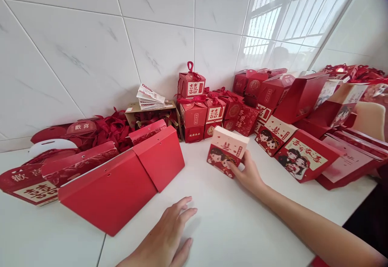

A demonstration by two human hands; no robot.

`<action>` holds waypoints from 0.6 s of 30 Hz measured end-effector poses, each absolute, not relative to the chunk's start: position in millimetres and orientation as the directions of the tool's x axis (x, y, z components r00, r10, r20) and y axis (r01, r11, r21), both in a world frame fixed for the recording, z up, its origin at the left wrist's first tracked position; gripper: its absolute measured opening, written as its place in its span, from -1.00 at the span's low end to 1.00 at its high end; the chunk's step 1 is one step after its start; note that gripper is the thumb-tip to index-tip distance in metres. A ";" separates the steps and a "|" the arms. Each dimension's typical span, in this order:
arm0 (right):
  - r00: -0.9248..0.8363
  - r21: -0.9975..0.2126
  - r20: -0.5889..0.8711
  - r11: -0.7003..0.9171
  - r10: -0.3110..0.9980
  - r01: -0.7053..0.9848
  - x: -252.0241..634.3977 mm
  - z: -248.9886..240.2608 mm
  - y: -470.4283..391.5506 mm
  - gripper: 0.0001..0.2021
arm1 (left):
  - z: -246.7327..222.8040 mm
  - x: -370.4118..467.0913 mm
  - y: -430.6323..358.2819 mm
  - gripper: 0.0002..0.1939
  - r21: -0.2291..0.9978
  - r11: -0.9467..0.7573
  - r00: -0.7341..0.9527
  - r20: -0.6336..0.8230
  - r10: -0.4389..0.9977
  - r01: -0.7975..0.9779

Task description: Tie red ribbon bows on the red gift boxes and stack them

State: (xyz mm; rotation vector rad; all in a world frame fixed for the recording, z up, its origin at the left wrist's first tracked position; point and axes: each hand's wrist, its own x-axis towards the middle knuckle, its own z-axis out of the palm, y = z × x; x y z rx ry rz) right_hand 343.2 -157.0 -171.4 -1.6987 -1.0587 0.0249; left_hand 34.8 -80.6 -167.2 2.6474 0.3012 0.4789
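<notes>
My right hand (248, 175) grips a small red-and-cream gift box (223, 150) by its right side. Two cartoon figures and a red character are printed on the front of that box. It stands upright on or just over the white table (230, 226); I cannot tell which. My left hand (174, 228) hovers near the table's front with fingers apart and nothing in them. Left of it stand large red folded-card boxes (121, 186), their tops gaping. A similar cartoon box (274, 135) sits to the right of the held one.
Small ribbon-tied red boxes (194, 115) are stacked against the tiled wall (163, 45). White cards (150, 97) lie on a cardboard box (130, 116) full of ribbon. Several red bags and boxes (309, 154) crowd the right side. Red handled bags (30, 182) stand far left.
</notes>
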 end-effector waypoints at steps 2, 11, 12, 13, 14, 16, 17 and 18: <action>0.692 -0.778 0.465 -0.119 0.552 0.617 373.0 -171.4 -169.6 -0.49 | -167.5 34.7 -80.7 -0.49 0.446 -0.884 0.918 0.277 0.284 0.138; 0.830 -0.740 0.510 -0.376 0.227 0.557 473.5 -172.3 -177.2 -0.34 | -164.9 35.8 -81.3 -0.52 0.410 -0.896 0.904 0.297 0.307 0.169; 0.816 -0.726 0.533 -0.374 0.223 0.577 474.1 -173.0 -176.1 -0.30 | -164.7 36.0 -81.3 -0.52 0.409 -0.897 0.903 0.301 0.307 0.169; 0.802 -0.712 0.555 -0.372 0.221 0.595 473.6 -173.6 -175.2 -0.26 | -164.4 36.2 -81.2 -0.52 0.408 -0.898 0.902 0.305 0.307 0.167; 0.790 -0.700 0.572 -0.371 0.221 0.610 472.5 -174.1 -174.4 -0.22 | -164.2 36.4 -81.2 -0.51 0.407 -0.898 0.900 0.309 0.306 0.165; 0.773 -0.680 0.594 -0.375 0.221 0.630 470.4 -175.2 -173.2 -0.18 | -163.6 36.8 -81.2 -0.51 0.406 -0.900 0.898 0.318 0.303 0.160; 0.766 -0.671 0.602 -0.379 0.225 0.638 469.6 -175.8 -172.6 -0.18 | -163.4 37.0 -81.3 -0.51 0.405 -0.900 0.897 0.321 0.302 0.158; 0.760 -0.662 0.607 -0.382 0.231 0.645 469.2 -176.7 -171.9 -0.18 | -163.2 37.2 -81.4 -0.51 0.405 -0.901 0.897 0.324 0.302 0.157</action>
